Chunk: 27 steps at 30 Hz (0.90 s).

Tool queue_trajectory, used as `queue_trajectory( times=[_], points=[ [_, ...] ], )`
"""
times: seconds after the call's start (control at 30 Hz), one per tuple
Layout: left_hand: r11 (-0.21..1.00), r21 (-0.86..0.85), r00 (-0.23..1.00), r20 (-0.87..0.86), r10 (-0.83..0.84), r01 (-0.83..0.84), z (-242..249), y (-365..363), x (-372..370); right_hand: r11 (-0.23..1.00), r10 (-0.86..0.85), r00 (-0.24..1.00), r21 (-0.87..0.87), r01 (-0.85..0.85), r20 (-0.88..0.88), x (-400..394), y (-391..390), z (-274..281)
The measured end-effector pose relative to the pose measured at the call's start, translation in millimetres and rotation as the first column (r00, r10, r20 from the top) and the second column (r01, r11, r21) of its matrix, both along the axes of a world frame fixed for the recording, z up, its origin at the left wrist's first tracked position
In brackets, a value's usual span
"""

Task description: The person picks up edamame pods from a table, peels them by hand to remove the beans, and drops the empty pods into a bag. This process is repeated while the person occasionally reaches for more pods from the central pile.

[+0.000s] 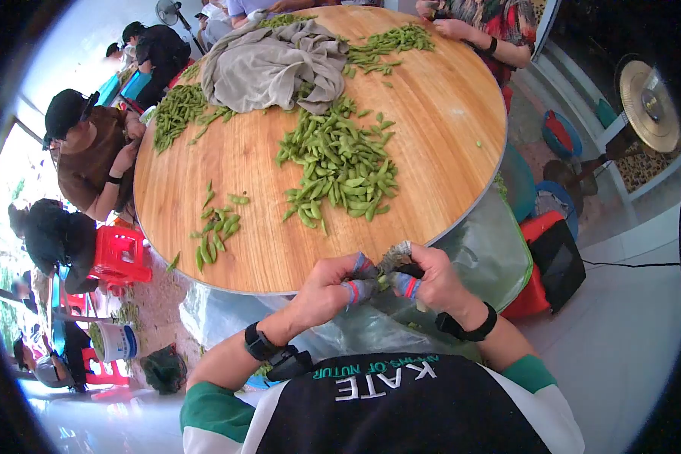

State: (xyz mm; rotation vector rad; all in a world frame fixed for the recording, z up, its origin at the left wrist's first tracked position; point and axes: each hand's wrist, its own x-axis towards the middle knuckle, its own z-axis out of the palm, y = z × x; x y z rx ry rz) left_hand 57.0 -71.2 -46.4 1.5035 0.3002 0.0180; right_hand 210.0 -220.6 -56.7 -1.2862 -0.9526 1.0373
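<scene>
My left hand (324, 293) and my right hand (440, 281) meet just off the near edge of the round wooden table (446, 144). Grey cloth covers with coloured bands wrap the fingertips of both. The fingers are pinched together around a small green bean pod (384, 283), mostly hidden by the fingertips. Beyond them lies a large pile of green bean pods (340, 166). A smaller scatter of pods (216, 233) sits to the left on the tabletop. Below my hands, translucent plastic sheeting (477, 250) hangs at the table's edge.
A crumpled grey cloth (272, 64) covers part of the far pods. One person (91, 151) sits at the left edge, another (499, 30) at the far right. Red stools (119, 253), a white bucket (116, 342) and a red-and-black bag (548, 261) stand around.
</scene>
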Motion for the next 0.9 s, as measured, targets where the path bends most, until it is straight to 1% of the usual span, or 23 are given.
queue_trajectory(
  times=[0.07, 0.13, 0.17, 0.2, 0.23, 0.27, 0.33, 0.37, 0.4, 0.43, 0.47, 0.5, 0.53, 0.6, 0.67, 0.73, 0.8, 0.83, 0.9],
  points=[
    [1.0, 0.019, 1.0, 0.006, 0.015, -0.015, -2.9, -1.1, 0.0, 1.0, -0.009, 1.0, -0.02, 0.01, 0.007, -2.4, 0.4, -2.9],
    [0.999, 0.039, 1.0, 0.014, 0.026, -0.027, -3.0, -3.3, 1.9, 0.994, -0.08, 0.989, 0.079, 0.071, 0.12, -5.2, 2.9, -11.4],
    [0.996, 0.084, 0.999, -0.004, 0.039, -0.038, -1.5, -5.6, 2.1, 0.994, -0.079, 0.99, 0.078, 0.07, 0.119, -5.6, 3.1, -9.9],
    [0.99, 0.129, 0.998, -0.023, 0.052, -0.049, -1.0, -7.1, 1.4, 0.994, -0.09, 0.983, 0.078, 0.079, 0.161, -6.6, 3.3, -7.6],
    [0.99, 0.129, 0.998, -0.024, 0.053, -0.05, -2.2, -7.5, 1.2, 0.993, -0.103, 0.973, 0.079, 0.089, 0.205, -7.0, 3.5, -6.4],
    [0.988, 0.146, 0.999, 0.009, 0.047, -0.047, -4.0, -7.8, 1.3, 0.993, -0.103, 0.973, 0.079, 0.089, 0.205, -7.3, 3.7, -6.8],
    [0.985, 0.165, 0.998, 0.041, 0.038, -0.045, -4.9, -8.4, 2.1, 0.99, -0.139, 0.923, 0.073, 0.12, 0.358, -7.7, 4.4, -8.5],
    [0.994, 0.086, 0.998, 0.029, 0.06, -0.062, -4.7, -8.7, 3.1, 0.99, -0.14, 0.923, 0.075, 0.122, 0.359, -7.8, 4.9, -9.8],
    [0.997, 0.006, 0.997, 0.015, 0.081, -0.081, -4.4, -8.6, 4.0, 0.99, -0.138, 0.945, 0.062, 0.125, 0.298, -7.6, 5.6, -11.4],
    [0.997, 0.005, 0.997, 0.014, 0.081, -0.082, -3.1, -7.5, 4.4, 0.991, -0.133, 0.963, 0.047, 0.126, 0.234, -7.9, 5.7, -12.2],
    [0.997, -0.044, 0.998, -0.016, 0.064, -0.064, -1.0, -5.2, 4.5, 0.991, -0.132, 0.964, 0.046, 0.125, 0.232, -7.2, 5.4, -11.3],
    [0.994, -0.093, 0.998, -0.045, 0.046, -0.05, 0.1, -3.8, 3.9, 0.993, -0.118, 0.976, 0.027, 0.115, 0.181, -5.2, 5.0, -9.0],
    [0.994, -0.092, 0.998, -0.045, 0.049, -0.053, -1.6, -2.9, 2.9, 0.995, -0.104, 0.986, 0.01, 0.104, 0.131, -4.0, 4.7, -6.6],
    [0.997, 0.01, 0.997, -0.007, 0.072, -0.072, -5.2, -1.2, 2.4, 0.996, -0.092, 0.99, 0.014, 0.091, 0.11, -3.1, 3.3, -2.4],
    [0.994, 0.045, 0.995, -0.002, 0.099, -0.098, 0.4, -2.3, 3.1, 0.996, -0.086, 0.992, 0.02, 0.085, 0.09, -3.6, 2.5, 0.9],
    [0.989, 0.076, 0.992, 0.002, 0.128, -0.128, 1.8, -3.2, 3.4, 0.992, -0.105, 0.979, 0.091, 0.091, 0.172, -5.9, 0.6, 1.3],
    [0.947, 0.307, 0.991, 0.121, 0.055, -0.09, 0.6, -3.7, 3.1, 0.992, -0.116, 0.973, 0.076, 0.103, 0.199, -7.0, 2.0, -0.5],
    [0.948, 0.306, 0.991, 0.12, 0.056, -0.091, 0.9, -3.5, 3.0, 0.991, -0.129, 0.966, 0.064, 0.117, 0.225, -7.3, 2.7, -1.5],
    [0.968, 0.242, 0.991, 0.125, 0.042, -0.071, 1.8, -2.7, 1.7, 0.991, -0.123, 0.962, 0.073, 0.108, 0.244, -7.8, 2.7, -3.1]
  ],
)
